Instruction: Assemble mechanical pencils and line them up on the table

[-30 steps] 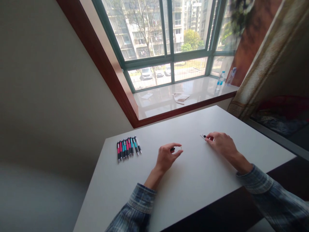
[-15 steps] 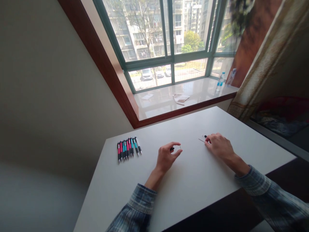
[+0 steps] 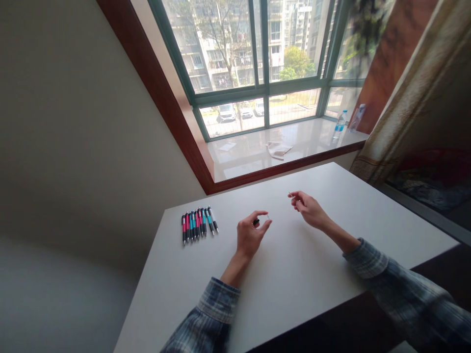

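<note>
Above the white table, my left hand pinches a tiny pale piece upright between thumb and forefinger; it is too small to name surely. A black piece shows inside its curled fingers, mostly hidden. To the right, my right hand is raised, its fingertips closed on a thin, pale pen refill, partly covered by the fingers. The two hands are apart. Left of them, several pens with pink, teal and clear barrels and black grips lie side by side in a row.
Behind the table is a windowsill with a crumpled cloth, a paper and a water bottle. A wall rises on the left. A curtain hangs at the right.
My right hand has lifted off the table and moved left, carrying the thin refill. The left hand has shifted slightly left and keeps its pinch.
</note>
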`<act>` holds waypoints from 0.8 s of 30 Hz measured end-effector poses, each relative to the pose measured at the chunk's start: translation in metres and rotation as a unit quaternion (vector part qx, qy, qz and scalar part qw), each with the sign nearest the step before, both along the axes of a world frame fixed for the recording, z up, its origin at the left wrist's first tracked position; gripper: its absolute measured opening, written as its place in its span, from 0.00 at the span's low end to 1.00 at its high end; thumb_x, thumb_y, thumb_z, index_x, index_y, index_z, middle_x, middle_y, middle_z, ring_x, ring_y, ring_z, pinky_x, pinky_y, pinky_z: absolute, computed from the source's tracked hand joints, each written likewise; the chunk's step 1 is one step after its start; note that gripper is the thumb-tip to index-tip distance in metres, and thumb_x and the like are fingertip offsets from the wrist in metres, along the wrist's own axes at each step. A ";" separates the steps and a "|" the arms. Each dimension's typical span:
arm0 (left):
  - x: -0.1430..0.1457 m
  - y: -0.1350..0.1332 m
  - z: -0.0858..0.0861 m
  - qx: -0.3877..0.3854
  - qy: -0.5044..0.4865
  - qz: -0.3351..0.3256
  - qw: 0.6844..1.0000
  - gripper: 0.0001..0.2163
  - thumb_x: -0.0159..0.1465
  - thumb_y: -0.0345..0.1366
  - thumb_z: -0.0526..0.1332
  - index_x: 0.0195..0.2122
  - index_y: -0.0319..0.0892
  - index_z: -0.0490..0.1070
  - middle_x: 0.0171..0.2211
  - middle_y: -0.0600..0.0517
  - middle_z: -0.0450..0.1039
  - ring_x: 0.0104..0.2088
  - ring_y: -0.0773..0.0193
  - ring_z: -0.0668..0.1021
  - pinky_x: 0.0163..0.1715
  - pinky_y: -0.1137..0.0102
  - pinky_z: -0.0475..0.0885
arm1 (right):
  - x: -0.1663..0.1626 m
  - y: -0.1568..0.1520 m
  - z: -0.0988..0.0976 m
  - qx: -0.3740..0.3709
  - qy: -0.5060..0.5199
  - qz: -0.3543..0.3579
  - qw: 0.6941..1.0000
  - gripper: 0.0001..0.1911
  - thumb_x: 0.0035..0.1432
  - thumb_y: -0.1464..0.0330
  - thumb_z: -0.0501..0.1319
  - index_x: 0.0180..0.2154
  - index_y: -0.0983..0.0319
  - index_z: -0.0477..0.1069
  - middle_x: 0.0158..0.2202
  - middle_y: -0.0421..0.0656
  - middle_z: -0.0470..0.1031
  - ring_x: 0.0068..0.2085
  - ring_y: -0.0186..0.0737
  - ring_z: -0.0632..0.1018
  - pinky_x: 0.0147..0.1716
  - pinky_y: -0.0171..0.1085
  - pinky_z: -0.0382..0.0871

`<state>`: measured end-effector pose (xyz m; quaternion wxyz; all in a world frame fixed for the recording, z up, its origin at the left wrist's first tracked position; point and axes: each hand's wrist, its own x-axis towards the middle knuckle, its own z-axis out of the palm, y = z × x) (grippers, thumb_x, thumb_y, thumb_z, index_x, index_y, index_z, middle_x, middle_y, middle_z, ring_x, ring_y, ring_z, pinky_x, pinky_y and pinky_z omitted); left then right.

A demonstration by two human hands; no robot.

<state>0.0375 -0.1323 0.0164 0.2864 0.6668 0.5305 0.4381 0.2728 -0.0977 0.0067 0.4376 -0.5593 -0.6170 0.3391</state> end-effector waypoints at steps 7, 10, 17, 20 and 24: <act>-0.011 0.006 0.004 0.040 0.008 0.045 0.998 0.14 0.60 0.45 0.68 0.44 0.46 0.82 0.21 0.58 0.63 0.24 0.67 0.68 0.31 0.73 0.68 | -0.055 0.025 0.002 -0.087 0.178 0.112 0.974 0.11 0.54 0.61 0.61 0.34 0.62 0.73 0.26 0.37 0.67 0.25 0.32 0.64 0.25 0.34 0.56; -0.013 0.006 0.003 0.070 0.039 0.051 0.996 0.14 0.61 0.46 0.68 0.45 0.46 0.81 0.22 0.58 0.64 0.24 0.67 0.69 0.32 0.73 0.68 | -0.061 0.019 0.001 -0.089 0.197 0.177 0.960 0.17 0.56 0.54 0.65 0.34 0.63 0.75 0.24 0.36 0.63 0.25 0.31 0.61 0.26 0.34 0.54; -0.013 0.002 0.001 0.094 0.087 0.042 0.991 0.14 0.63 0.47 0.67 0.45 0.47 0.81 0.23 0.56 0.68 0.25 0.66 0.71 0.32 0.73 0.65 | -0.059 0.009 -0.001 -0.097 0.191 0.223 0.951 0.21 0.54 0.51 0.68 0.34 0.63 0.78 0.23 0.35 0.63 0.25 0.30 0.57 0.25 0.34 0.49; -0.012 0.002 0.001 0.098 0.094 0.041 0.990 0.14 0.63 0.48 0.66 0.45 0.46 0.81 0.23 0.56 0.67 0.24 0.66 0.71 0.31 0.73 0.64 | -0.060 0.010 -0.003 -0.120 0.197 0.232 0.945 0.22 0.53 0.50 0.69 0.34 0.63 0.78 0.22 0.34 0.61 0.23 0.29 0.55 0.24 0.34 0.47; -0.010 0.001 0.003 0.081 0.062 0.021 0.995 0.15 0.63 0.48 0.66 0.44 0.45 0.81 0.21 0.58 0.63 0.23 0.68 0.67 0.30 0.74 0.63 | -0.059 0.010 -0.005 -0.124 0.202 0.232 0.944 0.22 0.53 0.50 0.69 0.33 0.64 0.77 0.21 0.34 0.60 0.23 0.28 0.55 0.23 0.34 0.46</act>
